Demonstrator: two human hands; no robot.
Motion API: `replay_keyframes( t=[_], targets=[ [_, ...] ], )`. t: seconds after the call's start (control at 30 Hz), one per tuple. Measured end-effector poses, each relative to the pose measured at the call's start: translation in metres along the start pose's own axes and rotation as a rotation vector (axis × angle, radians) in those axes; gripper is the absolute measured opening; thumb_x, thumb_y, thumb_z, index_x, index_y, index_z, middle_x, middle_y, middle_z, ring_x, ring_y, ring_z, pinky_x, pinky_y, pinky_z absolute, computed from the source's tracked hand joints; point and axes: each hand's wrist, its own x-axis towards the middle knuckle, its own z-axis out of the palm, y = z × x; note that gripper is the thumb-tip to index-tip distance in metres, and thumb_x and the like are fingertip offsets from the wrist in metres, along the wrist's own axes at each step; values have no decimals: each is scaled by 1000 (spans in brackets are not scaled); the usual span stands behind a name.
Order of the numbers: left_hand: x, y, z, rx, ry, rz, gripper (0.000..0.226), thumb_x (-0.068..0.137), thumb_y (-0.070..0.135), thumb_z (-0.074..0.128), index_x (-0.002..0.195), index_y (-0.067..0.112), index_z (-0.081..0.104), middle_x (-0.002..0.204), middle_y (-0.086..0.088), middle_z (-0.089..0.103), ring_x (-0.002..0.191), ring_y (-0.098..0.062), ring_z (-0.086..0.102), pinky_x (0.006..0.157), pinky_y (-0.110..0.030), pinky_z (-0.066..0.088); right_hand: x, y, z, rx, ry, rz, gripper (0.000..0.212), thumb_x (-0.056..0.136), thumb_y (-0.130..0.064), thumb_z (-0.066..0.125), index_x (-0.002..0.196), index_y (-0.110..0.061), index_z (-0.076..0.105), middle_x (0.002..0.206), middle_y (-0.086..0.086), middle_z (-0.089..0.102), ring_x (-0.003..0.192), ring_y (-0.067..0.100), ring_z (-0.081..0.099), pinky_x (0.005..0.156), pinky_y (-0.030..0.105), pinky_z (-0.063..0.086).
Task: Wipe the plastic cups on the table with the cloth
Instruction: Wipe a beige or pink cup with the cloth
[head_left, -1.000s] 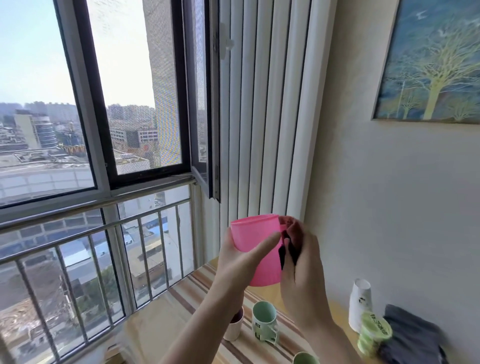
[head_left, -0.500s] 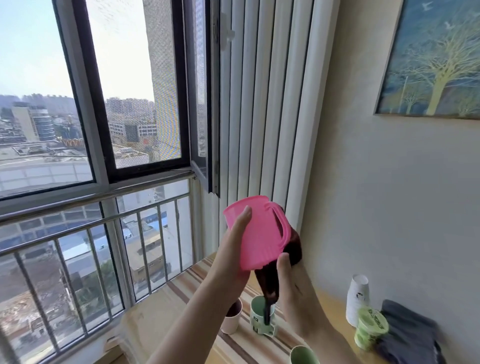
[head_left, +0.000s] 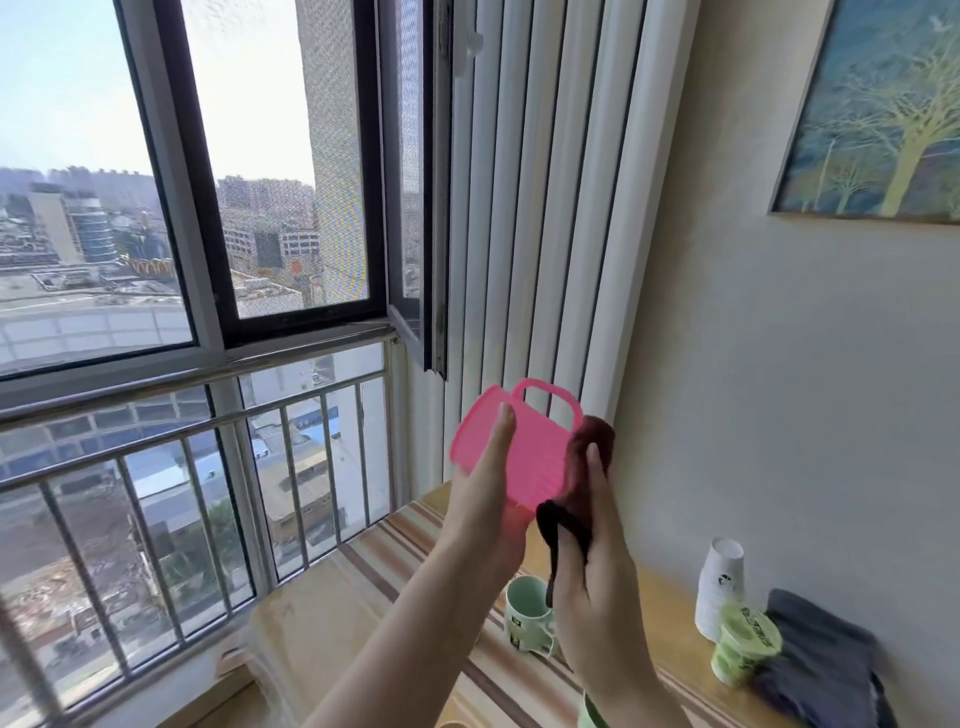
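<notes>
The left hand (head_left: 485, 512) grips the pink ribbed plastic cup (head_left: 511, 449) from below, thumb laid up its near wall. The cup is raised in front of the person, well above the striped wooden table (head_left: 363, 587). It lies tilted, long axis running from the rim at upper left to the base at lower right. The loop handle (head_left: 553, 402) faces up and away.

At the base end, the dark maroon cloth (head_left: 576, 493) is bunched against the cup. The right hand (head_left: 592, 603) pinches this cloth, thumb pressing it onto the cup's lower right wall. A loose tail of cloth hangs below the hand. The right hand is the nearer one to the unwiped base; the left serves as the holder. In my judgement, the coming stroke runs along the long axis, from base toward rim.

Compared with half a second ago, the cup has turned so the handle shows fully on top. The cloth has moved from beneath the cup to its right side.

On the table stand a pale green handled mug (head_left: 527, 616), a white paper cup stack (head_left: 719, 587), a green printed cup (head_left: 745, 647) and a folded grey cloth (head_left: 826, 660).
</notes>
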Motion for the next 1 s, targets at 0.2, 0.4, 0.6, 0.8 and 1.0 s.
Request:
replay_keyframes(
  t=[0.2, 0.4, 0.6, 0.8, 1.0],
  targets=[
    [4, 4, 7, -41, 50, 29, 84, 61, 45, 83, 129, 4, 54, 120, -23, 68, 110, -42, 68, 93, -60, 56, -9, 6, 0, 35, 26, 138, 61, 88, -17, 40, 138, -52, 41, 134, -15, 61, 113, 0, 61, 99, 20, 46],
    [7, -4, -7, 358, 130, 195, 92, 59, 41, 90, 133, 20, 40, 124, -9, 60, 113, -26, 61, 95, -49, 56, 9, 6, -17, 790, 154, 694, 30, 97, -21, 43, 108, -14, 70, 111, 10, 74, 107, 24, 66, 100, 42, 46],
    [0, -30, -16, 554, 27, 315, 74, 74, 30, 86, 130, 26, 37, 122, 1, 57, 104, -10, 62, 65, -17, 58, 11, 19, -21, 941, 49, 724, 54, 81, -53, 64, 114, -11, 60, 116, 14, 68, 109, 27, 64, 97, 46, 48],
    [2, -60, -21, 545, -80, 227, 71, 75, 32, 87, 130, 27, 42, 125, -3, 63, 109, -16, 68, 87, -35, 62, 1, 35, -14, 821, 150, 742, 48, 88, -55, 57, 127, -26, 58, 116, 8, 73, 95, 26, 75, 79, 46, 60],
    [27, -60, -41, 394, 10, 89, 87, 63, 46, 89, 134, 22, 45, 128, -12, 64, 115, -26, 66, 99, -51, 55, -8, 65, -23, 767, 203, 867, 32, 97, -40, 51, 123, -26, 62, 115, 4, 74, 103, 25, 72, 79, 39, 59]
  ],
)
